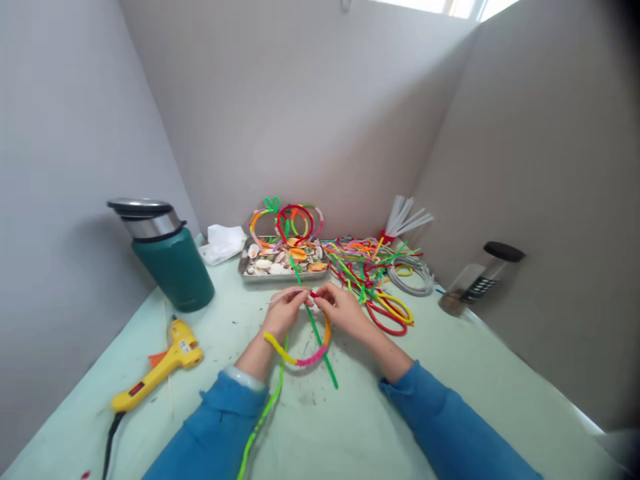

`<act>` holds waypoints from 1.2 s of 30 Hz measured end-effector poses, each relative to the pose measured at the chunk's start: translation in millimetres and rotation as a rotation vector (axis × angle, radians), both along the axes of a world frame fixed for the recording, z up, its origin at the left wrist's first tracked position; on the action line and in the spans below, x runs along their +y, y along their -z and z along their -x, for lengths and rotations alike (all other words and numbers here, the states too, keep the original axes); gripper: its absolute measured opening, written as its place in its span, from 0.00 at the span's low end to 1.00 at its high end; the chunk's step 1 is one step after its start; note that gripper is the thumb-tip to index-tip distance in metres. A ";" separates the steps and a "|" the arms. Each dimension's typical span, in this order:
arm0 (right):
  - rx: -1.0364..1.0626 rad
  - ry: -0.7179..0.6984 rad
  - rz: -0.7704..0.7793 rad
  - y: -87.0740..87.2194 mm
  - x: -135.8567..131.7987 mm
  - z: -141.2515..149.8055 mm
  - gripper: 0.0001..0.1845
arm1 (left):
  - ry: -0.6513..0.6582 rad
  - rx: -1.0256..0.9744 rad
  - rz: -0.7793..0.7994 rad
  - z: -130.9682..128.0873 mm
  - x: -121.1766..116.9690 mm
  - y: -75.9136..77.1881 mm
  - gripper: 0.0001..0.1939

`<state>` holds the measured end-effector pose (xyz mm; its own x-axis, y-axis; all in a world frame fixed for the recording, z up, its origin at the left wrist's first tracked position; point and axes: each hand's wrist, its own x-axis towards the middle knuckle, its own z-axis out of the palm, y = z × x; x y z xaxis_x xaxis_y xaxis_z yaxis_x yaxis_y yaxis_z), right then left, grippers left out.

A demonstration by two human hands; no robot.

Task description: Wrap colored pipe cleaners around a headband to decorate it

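Observation:
My left hand point(286, 312) and my right hand point(344, 309) meet over the middle of the table, fingertips pinched around a curved wire wrapped in pipe cleaner point(313, 359). Yellow, pink and orange sections run along the curve, with a bit of red point(313, 294) between my fingertips. A thin pale end point(274, 300) sticks out left past my left hand. The straight green pipe cleaner point(327, 363) slants beneath the curve. Beside my left forearm trails a lime-green pipe cleaner point(263, 417) toward the front edge. Exact finger contacts are too small to make out.
A metal tray of shells point(273, 277) stands behind my hands, with finished pipe-cleaner rings point(295, 207) at its back. Loose pipe cleaners point(367, 263) and grey wire coil point(425, 283) lie right. A yellow glue gun point(159, 373), green bottle point(175, 270) and clear bottle point(480, 283) flank the table.

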<state>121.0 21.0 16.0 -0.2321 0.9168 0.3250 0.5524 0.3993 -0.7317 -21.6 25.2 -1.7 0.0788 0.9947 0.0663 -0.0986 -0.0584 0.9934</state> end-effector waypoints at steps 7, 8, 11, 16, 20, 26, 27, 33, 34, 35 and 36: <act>0.317 -0.072 0.111 19.4 0.6 -11.1 0.09 | 0.062 -0.054 0.069 -0.8 -1.9 -2.7 0.15; 0.359 -0.086 0.137 19.8 0.3 -9.2 0.09 | 0.066 -0.057 0.079 -1.5 -2.3 -3.2 0.15; 0.443 -0.079 0.184 20.2 -1.2 -4.5 0.08 | 0.085 -0.072 0.081 -3.3 -3.4 -4.6 0.13; 0.528 -0.105 0.200 22.5 -5.8 -4.0 0.07 | 0.080 -0.071 0.066 -4.0 -5.7 -6.0 0.12; 0.535 -0.123 0.162 25.1 -8.7 -4.9 0.08 | 0.097 -0.090 0.045 -4.2 -7.8 -7.1 0.14; 0.522 -0.123 0.128 26.3 -10.8 -5.1 0.12 | 0.120 -0.072 0.053 -4.4 -7.6 -6.4 0.14; 0.516 -0.124 0.126 26.3 -10.7 -5.1 0.12 | 0.120 -0.073 0.057 -4.4 -7.4 -6.1 0.14; 0.537 -0.114 0.127 25.9 -8.9 -5.6 0.11 | 0.123 -0.069 0.062 -4.7 -7.5 -4.6 0.13; 0.538 -0.111 0.126 26.1 -8.7 -5.8 0.11 | 0.119 -0.061 0.063 -4.8 -7.6 -4.6 0.13; 0.535 -0.107 0.123 26.4 -8.6 -5.9 0.11 | 0.113 -0.051 0.064 -5.0 -7.8 -4.9 0.14; 0.532 -0.103 0.118 26.8 -8.4 -6.0 0.11 | 0.107 -0.041 0.066 -5.1 -8.0 -5.4 0.14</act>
